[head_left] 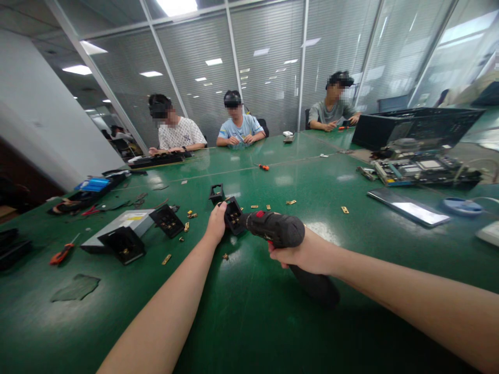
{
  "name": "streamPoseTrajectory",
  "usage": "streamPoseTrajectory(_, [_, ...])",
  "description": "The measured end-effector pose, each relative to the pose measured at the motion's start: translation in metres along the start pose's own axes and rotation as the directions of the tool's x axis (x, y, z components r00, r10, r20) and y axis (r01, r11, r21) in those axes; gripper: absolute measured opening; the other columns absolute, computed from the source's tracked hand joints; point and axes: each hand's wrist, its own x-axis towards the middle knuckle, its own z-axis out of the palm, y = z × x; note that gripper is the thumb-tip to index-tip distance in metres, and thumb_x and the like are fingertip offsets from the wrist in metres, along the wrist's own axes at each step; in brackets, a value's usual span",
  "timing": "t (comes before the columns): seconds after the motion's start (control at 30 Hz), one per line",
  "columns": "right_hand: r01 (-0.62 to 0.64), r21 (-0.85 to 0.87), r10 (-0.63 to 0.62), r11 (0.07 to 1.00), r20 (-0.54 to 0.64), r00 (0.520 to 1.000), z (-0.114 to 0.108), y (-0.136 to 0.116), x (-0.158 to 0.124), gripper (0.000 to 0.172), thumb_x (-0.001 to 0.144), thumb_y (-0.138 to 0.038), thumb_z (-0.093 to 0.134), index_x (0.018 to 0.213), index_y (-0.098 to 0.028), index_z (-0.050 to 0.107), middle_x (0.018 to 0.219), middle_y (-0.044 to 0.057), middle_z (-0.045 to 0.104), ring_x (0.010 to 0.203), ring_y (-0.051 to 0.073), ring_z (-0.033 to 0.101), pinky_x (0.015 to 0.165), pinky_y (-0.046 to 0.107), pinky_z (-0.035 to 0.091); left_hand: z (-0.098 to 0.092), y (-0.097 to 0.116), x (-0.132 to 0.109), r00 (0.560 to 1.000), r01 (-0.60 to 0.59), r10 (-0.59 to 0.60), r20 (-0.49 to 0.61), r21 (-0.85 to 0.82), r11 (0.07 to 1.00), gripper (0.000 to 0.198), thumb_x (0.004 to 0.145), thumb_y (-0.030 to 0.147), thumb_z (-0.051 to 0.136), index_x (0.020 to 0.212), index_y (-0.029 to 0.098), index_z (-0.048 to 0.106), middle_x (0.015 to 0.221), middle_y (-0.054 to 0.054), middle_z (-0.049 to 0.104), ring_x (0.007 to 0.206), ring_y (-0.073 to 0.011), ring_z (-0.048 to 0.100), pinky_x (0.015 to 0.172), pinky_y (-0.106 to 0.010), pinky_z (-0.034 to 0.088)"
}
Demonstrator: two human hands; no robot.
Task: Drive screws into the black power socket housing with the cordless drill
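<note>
My right hand (300, 254) is wrapped round the grip of a black cordless drill (276, 228) with a small red switch on top. The drill's nose points left into the open face of a black plastic socket housing (232, 210) with brass parts inside. Closed on that housing's left edge is my left hand (217, 222), which holds it tilted up from the table. Just behind stands a black square frame (216, 192). Small brass strips (290, 202) and a brass piece (225, 256) lie around. Whether the bit touches a screw is too small to tell.
Two more black housings (167, 220) (123, 245) rest at left beside a grey metal box (117, 228). An orange screwdriver (62, 253) lies further left. At right are a phone (409, 206), circuit boards (424, 165) and a black computer case (413, 130). Three people (239, 127) sit across the green table (249, 322).
</note>
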Motion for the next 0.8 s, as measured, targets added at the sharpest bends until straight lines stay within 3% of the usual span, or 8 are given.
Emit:
streamPoseTrajectory(0.33, [-0.033, 0.004, 0.033, 0.999, -0.01, 0.999, 0.0006, -0.0021, 0.0002, 0.032, 0.065, -0.002, 0.057, 0.091, -0.019, 0.05, 0.061, -0.008, 0.054, 0.046, 0.008, 0.053, 0.044, 0.019, 0.044, -0.0015, -0.0031, 0.0011, 1.0, 0.0, 0.0, 0.002, 0.023, 1.0, 0.05, 0.082, 0.064, 0.051, 0.098, 0.018, 0.063, 0.076, -0.003, 0.064, 0.066, -0.0189, 0.062, 0.053, -0.027, 0.05])
streamPoseTrajectory(0.8, [0.016, -0.027, -0.017, 1.0, -0.025, 1.0, 0.0001, 0.0034, 0.001, 0.035, 0.064, -0.004, 0.059, 0.094, -0.019, 0.052, 0.063, -0.007, 0.056, 0.046, 0.009, 0.055, 0.044, 0.019, 0.045, 0.0013, 0.0031, -0.0014, 1.0, 0.027, -0.027, 0.001, -0.013, 1.0, 0.047, 0.083, 0.062, 0.052, 0.095, 0.018, 0.063, 0.074, -0.002, 0.064, 0.063, -0.0175, 0.061, 0.053, -0.028, 0.05])
